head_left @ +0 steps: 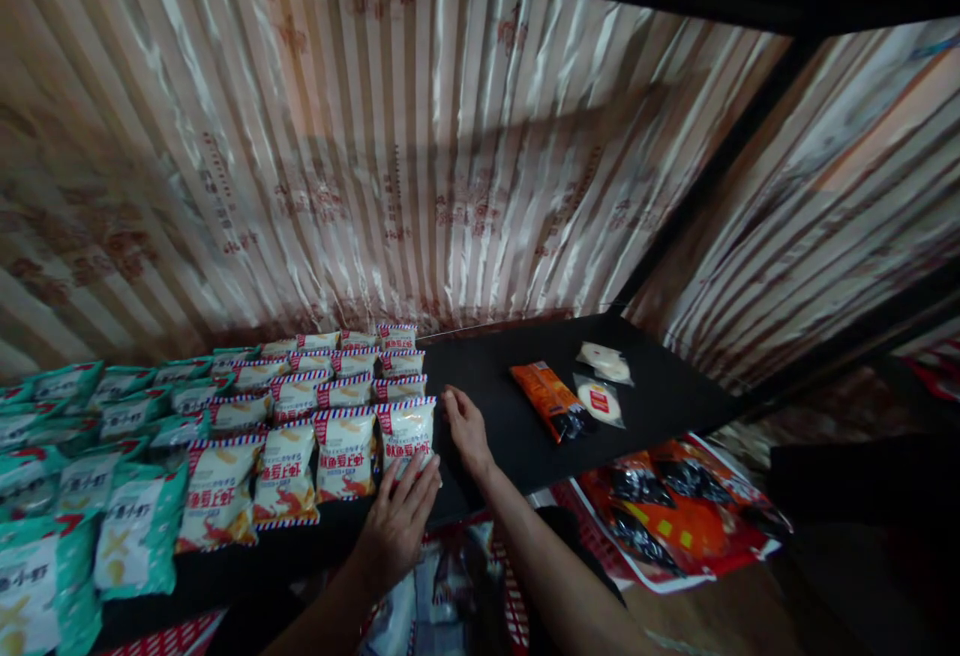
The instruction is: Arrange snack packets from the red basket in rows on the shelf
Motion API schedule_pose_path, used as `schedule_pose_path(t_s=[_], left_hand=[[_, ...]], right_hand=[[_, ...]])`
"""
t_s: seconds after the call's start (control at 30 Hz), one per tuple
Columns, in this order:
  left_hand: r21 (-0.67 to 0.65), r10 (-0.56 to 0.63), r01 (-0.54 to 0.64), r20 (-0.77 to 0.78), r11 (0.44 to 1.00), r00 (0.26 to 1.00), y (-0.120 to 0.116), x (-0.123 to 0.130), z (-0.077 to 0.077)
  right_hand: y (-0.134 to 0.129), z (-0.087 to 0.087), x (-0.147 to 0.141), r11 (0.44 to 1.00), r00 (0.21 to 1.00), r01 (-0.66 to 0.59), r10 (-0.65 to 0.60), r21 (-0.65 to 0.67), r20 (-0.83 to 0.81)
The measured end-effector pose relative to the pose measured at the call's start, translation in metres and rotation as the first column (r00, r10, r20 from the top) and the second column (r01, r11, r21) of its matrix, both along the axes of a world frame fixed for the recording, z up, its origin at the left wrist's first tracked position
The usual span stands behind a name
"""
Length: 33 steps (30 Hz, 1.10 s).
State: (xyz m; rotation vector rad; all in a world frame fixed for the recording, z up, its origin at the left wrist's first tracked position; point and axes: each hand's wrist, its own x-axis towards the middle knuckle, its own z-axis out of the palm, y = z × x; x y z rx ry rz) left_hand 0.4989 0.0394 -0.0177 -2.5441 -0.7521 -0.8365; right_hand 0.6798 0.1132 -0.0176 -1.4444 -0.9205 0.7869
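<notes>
My left hand (401, 516) lies with its fingers flat against the lower front of a white-and-orange snack bag (406, 432). That bag stands upright at the right end of the front row and has a blue-and-red striped edge. My right hand (466, 433) is just right of the rows, its fingers slightly bent and pointing away from me. I see nothing in it, though its palm side is partly hidden. Matching snack bags (345, 454) stand left of the touched one, with several rows behind.
Green snack bags (141, 528) fill the left of the black shelf (480, 361). An orange packet (551, 400) and two clear packets with pale round contents (599, 402) lie on its right. Below are a red basket (516, 601) and a large red bag (667, 516). Striped sheeting (480, 166) hangs behind.
</notes>
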Motion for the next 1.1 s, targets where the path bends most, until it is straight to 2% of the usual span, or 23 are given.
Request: schedule_pose_path(t_s=[0.2, 0.4, 0.57, 0.83, 1.1], left_hand=[[-0.087, -0.004, -0.007, -0.128, 0.996, 0.992, 0.002, -0.002, 0.0], [-0.101, 0.001, -0.014, -0.119, 0.995, 0.993, 0.002, -0.001, 0.0], [-0.085, 0.005, -0.013, -0.097, 0.996, 0.995, 0.003, 0.0, 0.002], [-0.113, 0.004, -0.014, -0.092, 0.993, 0.996, 0.002, 0.0, 0.002], [-0.135, -0.016, 0.004, -0.085, 0.991, 0.996, 0.002, -0.001, 0.003]], right_hand=[[0.046, 0.01, 0.002, 0.996, 0.995, -0.084, 0.083, -0.013, -0.056], [0.082, 0.006, 0.0, 0.995, 0.992, -0.078, 0.073, -0.056, -0.1], [0.088, 0.009, -0.004, 0.993, 0.984, -0.114, 0.111, -0.011, -0.141], [0.091, 0.014, -0.008, 0.997, 0.983, -0.053, 0.062, 0.062, -0.172], [0.097, 0.006, -0.015, 0.995, 0.989, 0.033, -0.019, 0.097, -0.146]])
